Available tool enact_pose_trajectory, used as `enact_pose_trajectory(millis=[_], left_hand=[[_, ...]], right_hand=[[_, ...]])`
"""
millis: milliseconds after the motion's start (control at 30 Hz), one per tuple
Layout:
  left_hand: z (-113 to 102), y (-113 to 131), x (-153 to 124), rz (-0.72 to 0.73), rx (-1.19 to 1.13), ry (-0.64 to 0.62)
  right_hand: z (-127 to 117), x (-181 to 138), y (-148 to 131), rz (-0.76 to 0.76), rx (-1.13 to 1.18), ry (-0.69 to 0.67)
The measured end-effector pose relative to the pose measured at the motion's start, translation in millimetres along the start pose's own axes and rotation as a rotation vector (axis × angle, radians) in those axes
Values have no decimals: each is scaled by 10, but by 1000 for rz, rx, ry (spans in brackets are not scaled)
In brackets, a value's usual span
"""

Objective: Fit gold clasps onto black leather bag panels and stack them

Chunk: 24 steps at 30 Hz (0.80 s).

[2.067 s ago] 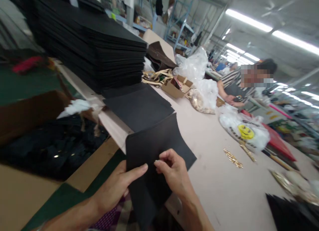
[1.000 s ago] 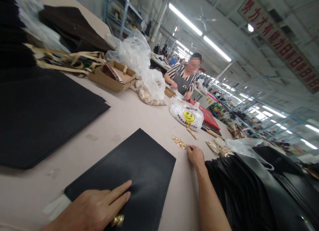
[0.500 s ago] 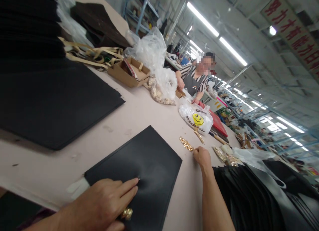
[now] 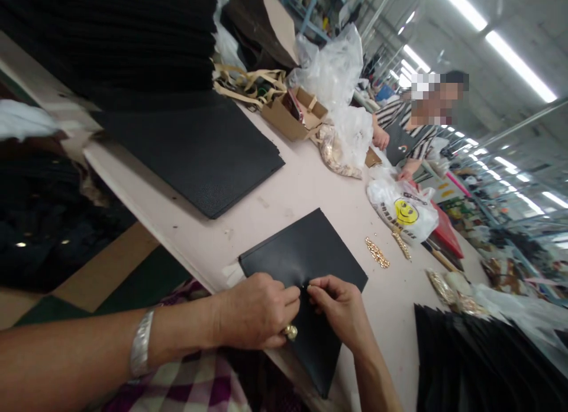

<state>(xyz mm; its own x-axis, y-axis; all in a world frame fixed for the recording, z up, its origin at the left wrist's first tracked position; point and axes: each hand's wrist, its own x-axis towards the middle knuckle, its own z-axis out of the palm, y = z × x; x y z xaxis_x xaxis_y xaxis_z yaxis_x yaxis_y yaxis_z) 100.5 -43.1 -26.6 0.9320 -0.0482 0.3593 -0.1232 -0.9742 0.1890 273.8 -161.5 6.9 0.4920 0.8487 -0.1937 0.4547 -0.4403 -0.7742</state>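
A black leather-like panel (image 4: 288, 246) lies on the table in front of me, with a small shiny spot near its middle. My left hand (image 4: 266, 311) is closed over the panel, its fingertips pinched at that spot. A rounded gold-coloured metal fitting (image 4: 290, 332) shows at its curled lower fingers. From the right, my right hand (image 4: 339, 302) meets it, thumb and index finger pinching a tiny gold-coloured metal piece (image 4: 309, 287) beside the spot. Farther off, a patch of small gold-coloured metal pieces (image 4: 377, 253) lies loose on the table.
Black panels are stacked at left (image 4: 190, 145) and right (image 4: 479, 359). A gold-coloured strip (image 4: 402, 245) lies near a smiley plastic bag (image 4: 399, 208). Beyond are a cardboard box (image 4: 284, 119), clear bags (image 4: 337, 68) and a person in a striped top (image 4: 406, 131). The table edge (image 4: 177, 246) runs at left.
My right hand has come from the loose gold-coloured pieces to the panel, beside my left fingertips. My left fingers have curled in more. The view has shifted left and down.
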Motion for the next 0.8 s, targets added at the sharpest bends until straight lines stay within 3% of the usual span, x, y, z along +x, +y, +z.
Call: enact_pose_trajectory(millis=[133, 233, 433, 600, 700, 800], left_hand=[[1, -2, -1, 2, 11, 5], [2, -5, -3, 5, -3, 5], [-7, -12, -6, -5, -30, -5], [-6, -26, 11, -6, -103, -12], [99, -48, -27, -6, -153, 0], [324, -101, -102, -99, -257, 91]], right_hand=[[1, 60, -71, -56, -209, -20], [-2, 90, -85, -27, -244, -35], [-16, 240, -135, 148, -152, -159], [-66, 402, -348, 354, -100, -251], [-68, 473, -431, 408, -137, -281], [-73, 525, -391, 440, -136, -287]])
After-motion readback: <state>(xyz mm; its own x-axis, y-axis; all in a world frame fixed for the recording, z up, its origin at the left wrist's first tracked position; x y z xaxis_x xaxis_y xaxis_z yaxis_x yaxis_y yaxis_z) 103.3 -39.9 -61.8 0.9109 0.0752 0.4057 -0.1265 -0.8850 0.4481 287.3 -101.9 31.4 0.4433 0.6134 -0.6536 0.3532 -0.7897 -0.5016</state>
